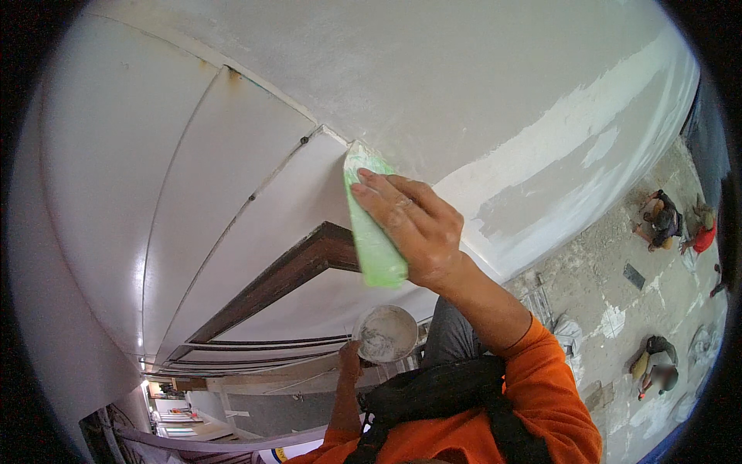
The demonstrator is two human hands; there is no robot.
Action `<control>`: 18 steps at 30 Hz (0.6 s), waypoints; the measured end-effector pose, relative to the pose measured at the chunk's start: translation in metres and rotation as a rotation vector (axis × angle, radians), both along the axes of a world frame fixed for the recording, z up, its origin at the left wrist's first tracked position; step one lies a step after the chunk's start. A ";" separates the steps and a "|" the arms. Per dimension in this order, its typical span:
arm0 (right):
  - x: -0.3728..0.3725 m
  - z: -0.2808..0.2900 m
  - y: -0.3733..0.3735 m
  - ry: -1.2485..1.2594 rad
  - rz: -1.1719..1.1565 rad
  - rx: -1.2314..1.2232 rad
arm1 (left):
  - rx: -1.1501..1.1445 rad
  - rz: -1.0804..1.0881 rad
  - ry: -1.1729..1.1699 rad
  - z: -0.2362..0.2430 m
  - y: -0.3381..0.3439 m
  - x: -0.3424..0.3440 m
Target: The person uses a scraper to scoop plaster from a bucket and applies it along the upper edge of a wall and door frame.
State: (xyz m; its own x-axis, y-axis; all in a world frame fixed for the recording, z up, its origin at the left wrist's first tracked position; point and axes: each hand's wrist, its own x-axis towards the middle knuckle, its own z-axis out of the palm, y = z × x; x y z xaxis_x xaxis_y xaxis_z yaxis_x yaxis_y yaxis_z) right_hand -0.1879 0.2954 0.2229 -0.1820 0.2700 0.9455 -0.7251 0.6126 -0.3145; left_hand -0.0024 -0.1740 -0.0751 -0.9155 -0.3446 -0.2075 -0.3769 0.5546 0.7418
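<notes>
My right hand (421, 228) is closed round a green plastic putty spreader (372, 240), its fingers pressed along the face. White paste is smeared over the upper end of the spreader. That end touches the seam where the grey plastered surface (433, 85) meets the white panels (255, 124). White smudges dot my fingers. Lower down, my left hand (350, 358) grips the side of a round whitish bucket (415, 334). White paste (380, 338) lies inside the bucket; most of my left fingers are hidden or small.
A dark brown wooden frame (290, 271) crosses the panels beside the spreader. At right, far below, several people crouch on a stained floor (610, 309), with a dark flat slab (634, 276) between them. A black strapped bag (425, 394) lies across my orange-clothed body.
</notes>
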 end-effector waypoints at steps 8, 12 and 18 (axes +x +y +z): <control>-0.001 0.000 0.060 -0.186 0.461 -0.148 | 0.244 0.191 -0.097 0.051 0.062 -0.016; -0.008 0.013 0.062 -0.137 0.351 -0.022 | 0.206 0.176 -0.087 0.060 0.073 -0.019; -0.005 -0.004 0.073 -0.247 0.427 0.013 | 0.164 -0.002 -0.013 0.045 0.058 -0.014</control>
